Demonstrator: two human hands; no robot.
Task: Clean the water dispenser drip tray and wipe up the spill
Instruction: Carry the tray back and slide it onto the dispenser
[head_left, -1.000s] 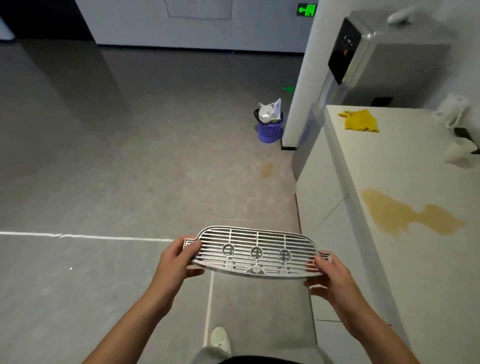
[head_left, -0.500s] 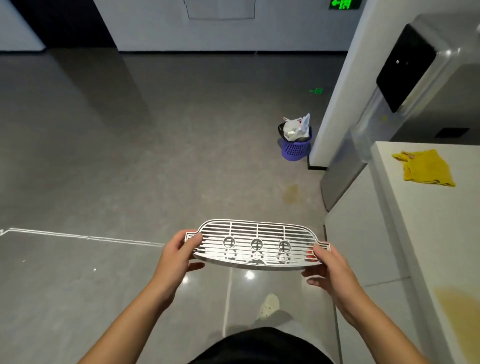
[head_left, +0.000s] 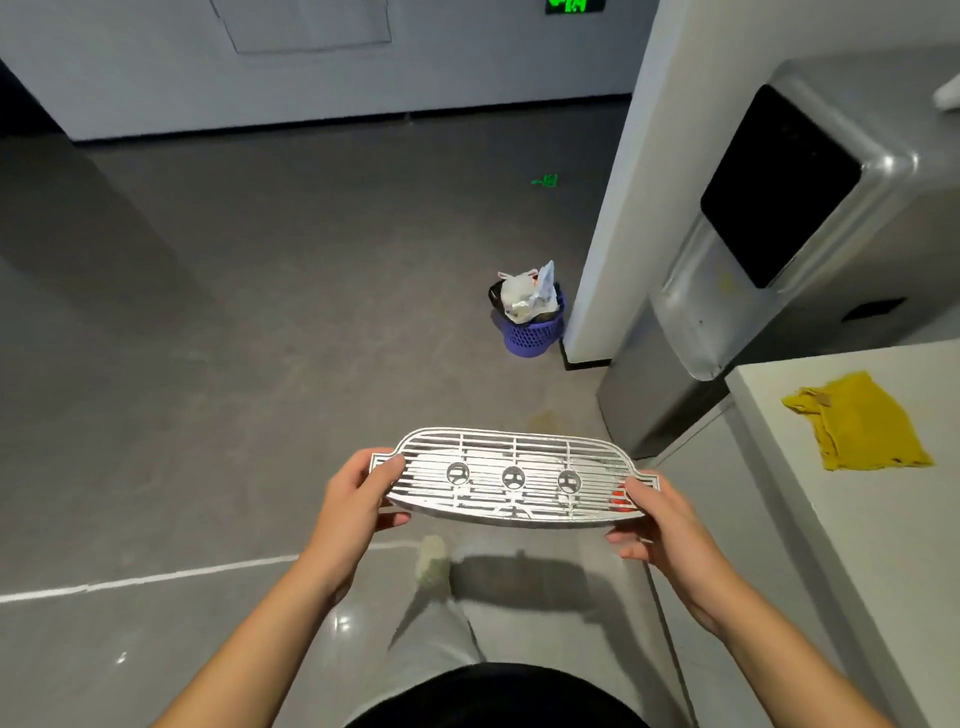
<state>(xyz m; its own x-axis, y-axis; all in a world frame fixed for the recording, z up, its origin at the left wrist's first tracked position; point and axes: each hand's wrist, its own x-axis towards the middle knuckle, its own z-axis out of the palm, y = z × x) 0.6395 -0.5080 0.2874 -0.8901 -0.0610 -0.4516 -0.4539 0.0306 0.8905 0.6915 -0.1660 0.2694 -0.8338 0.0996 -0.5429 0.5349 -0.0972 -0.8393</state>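
Observation:
I hold a silver slotted drip tray (head_left: 511, 480) level in front of me, above the grey floor. My left hand (head_left: 358, 499) grips its left end and my right hand (head_left: 660, 519) grips its right end. A small red part shows under the tray's right end. The steel water dispenser (head_left: 753, 249) with a black panel stands at the right. A crumpled yellow cloth (head_left: 857, 421) lies on the white counter (head_left: 883, 545). A faint yellowish stain (head_left: 543, 418) marks the floor just beyond the tray.
A purple basket bin (head_left: 530, 327) stuffed with rubbish stands by the white pillar (head_left: 618, 208). A white line (head_left: 156, 577) crosses the floor. My shoe (head_left: 431, 564) shows below the tray.
I have walked forward with the tray held in both hands; the dispenser, bin and cloth are nearer, and the counter spill has left the view.

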